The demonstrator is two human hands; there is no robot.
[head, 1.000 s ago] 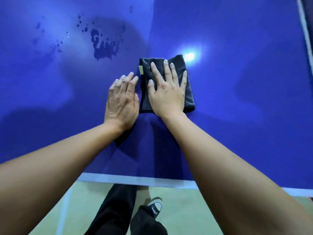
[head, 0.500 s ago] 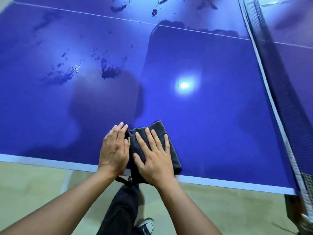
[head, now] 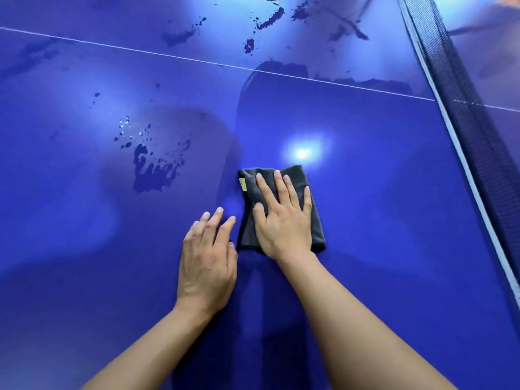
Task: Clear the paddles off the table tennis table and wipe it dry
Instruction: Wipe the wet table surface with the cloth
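Observation:
A folded dark grey cloth (head: 316,220) with a small yellow tag lies flat on the blue table tennis table (head: 380,235). My right hand (head: 284,220) presses on the cloth with straight, spread fingers. Just left of the cloth, my left hand (head: 208,266) rests flat on the bare table top. A patch of water (head: 153,170) with scattered drops lies to the left of the cloth. More wet patches (head: 267,22) sit beyond the white centre line (head: 168,54). No paddle is in view.
The dark net (head: 464,108) with its white top band runs diagonally down the right side. A bright lamp reflection (head: 302,153) shines on the table just beyond the cloth.
Both hands and the cloth were at the table's near edge half a second ago. They have since slid forward onto the table, toward the lamp reflection.

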